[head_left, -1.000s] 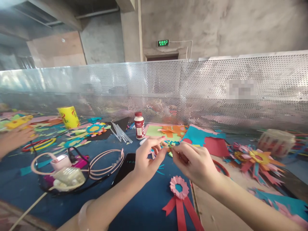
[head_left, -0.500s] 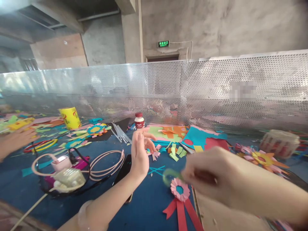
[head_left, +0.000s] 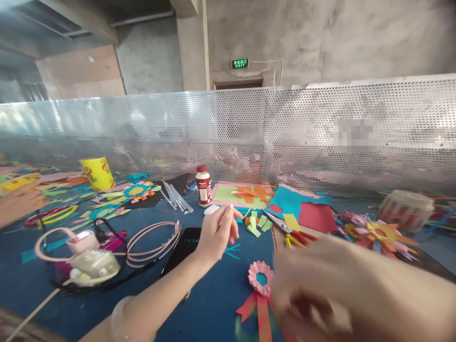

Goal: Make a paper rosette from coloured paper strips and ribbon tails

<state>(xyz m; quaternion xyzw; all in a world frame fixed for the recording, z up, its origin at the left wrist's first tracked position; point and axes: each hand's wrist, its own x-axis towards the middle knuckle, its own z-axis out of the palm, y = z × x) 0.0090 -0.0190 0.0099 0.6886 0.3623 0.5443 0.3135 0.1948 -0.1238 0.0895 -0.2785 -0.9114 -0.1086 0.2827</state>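
My left hand (head_left: 215, 235) is raised over the table beside a black phone (head_left: 187, 242), thumb and fingers pressed together; anything between them is too small to make out. Blurred by motion, my right hand (head_left: 313, 289) is curled at the lower right. A faint, smeared green strip (head_left: 239, 327) trails from it across the red tails of a rosette. This pink pleated rosette (head_left: 252, 279) with a blue centre lies flat, its right side partly hidden by my right hand. Small green paper pieces (head_left: 262, 222) and thin blue strips (head_left: 233, 251) lie beyond.
A bottle (head_left: 204, 187) stands behind my left hand. Scissors (head_left: 278, 221) and coloured paper (head_left: 317, 217) lie at the back right, near a paper flower (head_left: 381, 232). Cables and a power strip (head_left: 114, 241) occupy the left. Another person's hand (head_left: 24, 204) is at the far left.
My right hand has moved down and nearer, over the rosette's right side, uncovering the scissors handles. My left hand is slightly lower, with its fingers closer together. The green strip has moved down.
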